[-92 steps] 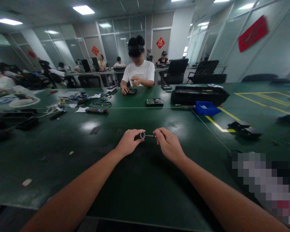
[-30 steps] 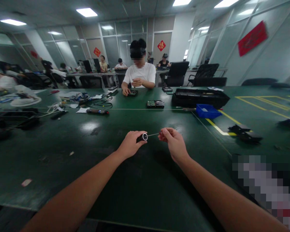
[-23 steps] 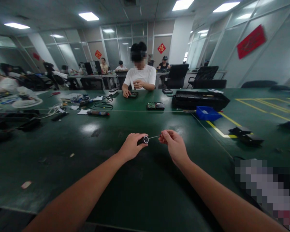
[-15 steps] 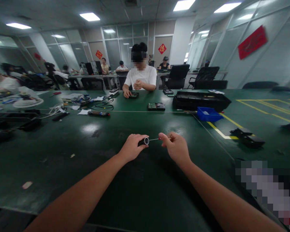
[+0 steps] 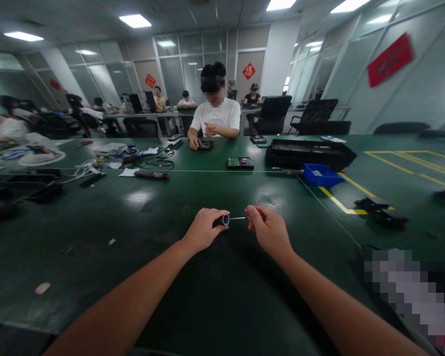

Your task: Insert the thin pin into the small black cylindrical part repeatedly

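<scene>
My left hand (image 5: 203, 230) is closed around a short black cylindrical part (image 5: 223, 220) with a silvery ring at its end, held just above the green table (image 5: 163, 296). In my right hand (image 5: 270, 227) is a screwdriver (image 5: 238, 218), gripped by its handle, which my fingers mostly hide. Its thin metal shaft points left, and the tip meets the ringed end of the black part. Whether the tip sits in a screw there is too small to tell.
Across the table a person (image 5: 215, 116) handles a small device (image 5: 205, 145). A circuit board drive (image 5: 240, 162), a long black housing (image 5: 311, 154), a blue bin (image 5: 322, 175) and a dark tool (image 5: 152, 175) lie beyond my hands. Black parts (image 5: 381, 211) lie at right.
My right hand has turned a little around the screwdriver handle, and its fingers are curled in more. The left hand still grips the black part, and the view has shifted slightly.
</scene>
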Action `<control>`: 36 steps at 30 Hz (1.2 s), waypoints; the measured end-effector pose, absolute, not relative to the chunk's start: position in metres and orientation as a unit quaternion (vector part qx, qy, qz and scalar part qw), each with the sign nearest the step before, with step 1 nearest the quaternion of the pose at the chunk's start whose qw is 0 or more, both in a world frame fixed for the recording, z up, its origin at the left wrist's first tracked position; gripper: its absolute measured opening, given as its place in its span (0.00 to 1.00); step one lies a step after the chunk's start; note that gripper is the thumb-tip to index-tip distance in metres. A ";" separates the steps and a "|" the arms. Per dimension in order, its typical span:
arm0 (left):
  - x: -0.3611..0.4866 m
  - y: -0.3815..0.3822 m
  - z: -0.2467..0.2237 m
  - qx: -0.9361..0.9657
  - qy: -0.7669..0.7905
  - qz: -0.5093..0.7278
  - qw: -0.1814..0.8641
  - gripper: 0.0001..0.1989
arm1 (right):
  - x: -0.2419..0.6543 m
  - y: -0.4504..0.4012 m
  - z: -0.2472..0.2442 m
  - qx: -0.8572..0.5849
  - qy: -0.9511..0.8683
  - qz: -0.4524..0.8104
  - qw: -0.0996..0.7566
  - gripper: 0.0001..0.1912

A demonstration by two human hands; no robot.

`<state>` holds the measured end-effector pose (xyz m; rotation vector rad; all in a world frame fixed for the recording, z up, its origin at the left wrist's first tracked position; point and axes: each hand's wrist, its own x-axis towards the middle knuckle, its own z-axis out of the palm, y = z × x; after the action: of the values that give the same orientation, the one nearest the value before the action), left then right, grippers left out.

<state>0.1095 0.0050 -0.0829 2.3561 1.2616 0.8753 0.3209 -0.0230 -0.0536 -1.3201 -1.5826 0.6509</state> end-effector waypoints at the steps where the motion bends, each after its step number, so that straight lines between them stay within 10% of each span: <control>1: 0.110 0.005 -0.083 0.827 0.442 0.306 0.166 0.19 | 0.321 -0.023 -0.054 -0.534 -0.639 0.269 0.483 0.15; 22: 0.115 0.003 -0.071 0.835 0.430 0.312 0.143 0.17 | 0.327 -0.001 -0.071 -0.465 -0.429 0.503 0.588 0.18; 36: 0.114 0.007 -0.075 0.789 0.467 0.335 0.218 0.18 | 0.332 -0.001 -0.077 -0.506 -0.445 0.389 0.628 0.18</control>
<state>0.1140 0.0068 -0.0752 2.1832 1.2934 0.9289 0.3322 -0.0014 -0.0775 -1.1599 -1.0188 0.8925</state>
